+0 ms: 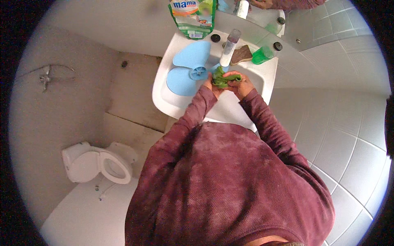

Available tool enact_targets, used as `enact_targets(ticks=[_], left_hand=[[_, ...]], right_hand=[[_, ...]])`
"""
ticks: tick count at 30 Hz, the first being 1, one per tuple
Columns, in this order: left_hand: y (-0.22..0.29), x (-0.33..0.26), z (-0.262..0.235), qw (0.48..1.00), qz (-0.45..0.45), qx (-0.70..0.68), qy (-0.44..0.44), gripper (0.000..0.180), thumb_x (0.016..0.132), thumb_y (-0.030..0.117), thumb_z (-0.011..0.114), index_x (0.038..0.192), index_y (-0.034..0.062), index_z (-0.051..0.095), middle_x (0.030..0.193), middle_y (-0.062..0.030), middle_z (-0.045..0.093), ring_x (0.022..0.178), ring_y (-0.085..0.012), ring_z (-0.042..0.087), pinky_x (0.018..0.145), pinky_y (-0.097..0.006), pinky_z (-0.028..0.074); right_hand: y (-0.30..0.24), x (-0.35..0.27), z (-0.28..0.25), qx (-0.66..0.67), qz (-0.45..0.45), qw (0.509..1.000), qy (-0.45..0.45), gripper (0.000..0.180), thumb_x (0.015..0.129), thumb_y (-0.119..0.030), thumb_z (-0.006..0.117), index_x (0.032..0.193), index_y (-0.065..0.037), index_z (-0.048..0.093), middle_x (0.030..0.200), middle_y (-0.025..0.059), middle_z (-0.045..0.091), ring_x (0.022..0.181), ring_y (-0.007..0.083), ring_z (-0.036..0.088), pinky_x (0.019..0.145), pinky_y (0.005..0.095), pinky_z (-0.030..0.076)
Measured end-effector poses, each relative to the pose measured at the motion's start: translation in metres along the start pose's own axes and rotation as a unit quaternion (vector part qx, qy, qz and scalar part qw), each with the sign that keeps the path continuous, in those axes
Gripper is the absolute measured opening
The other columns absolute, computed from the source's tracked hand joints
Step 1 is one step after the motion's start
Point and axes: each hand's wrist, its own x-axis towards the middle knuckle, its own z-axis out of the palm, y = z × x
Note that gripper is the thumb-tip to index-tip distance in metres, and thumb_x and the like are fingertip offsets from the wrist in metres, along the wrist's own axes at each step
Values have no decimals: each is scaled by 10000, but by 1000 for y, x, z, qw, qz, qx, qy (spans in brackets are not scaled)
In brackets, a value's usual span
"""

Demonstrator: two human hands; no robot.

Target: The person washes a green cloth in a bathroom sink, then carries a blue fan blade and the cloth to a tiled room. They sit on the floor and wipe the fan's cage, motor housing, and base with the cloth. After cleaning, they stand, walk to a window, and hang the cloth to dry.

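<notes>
Maroon shirt foremost, left fingers and right fingers pinch green cloth between them

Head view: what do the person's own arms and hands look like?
Long, creased maroon fabric sleeves cover both arms to about the wrists. The left hand and right hand are gloveless; any rings are too small to tell.

Large blue lettering and, beneath it, a small barcode are carried by the green pouch at twelve o'clock.
</notes>
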Motion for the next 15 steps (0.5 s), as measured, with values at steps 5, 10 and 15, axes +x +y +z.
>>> enact_targets(ticks=[5, 10, 15], left_hand=[[25, 16, 33, 992, 104, -28, 65, 324, 947, 180, 453, 1213, -5, 473, 1191, -152, 557, 1113, -317, 524, 1037, -449, 367], [11, 21, 23, 997, 57, -16, 42, 323, 870, 75, 534, 1186, 30, 488, 1153, -124, 559, 1067, -290, 527, 951, -440, 422], [13, 14, 24, 978, 128, 156, -53, 357, 897, 261, 566, 1192, 73, 497, 1110, -63, 574, 980, -219, 553, 893, -384, 440]], right_hand=[[26, 23, -55, -100, -35, 986, 131, 295, 833, 60, 476, 1109, -27, 537, 1080, 119, 545, 948, 257, 589, 834, 432, 553], [34, 51, -43, -367, -93, 916, 131, 521, 746, -150, 679, 1221, -50, 487, 1160, 142, 537, 1025, 290, 546, 886, 434, 482], [19, 53, -40, -470, -52, 876, 95, 763, 646, -292, 806, 1271, -50, 441, 1199, 194, 543, 1054, 318, 567, 902, 379, 472]])
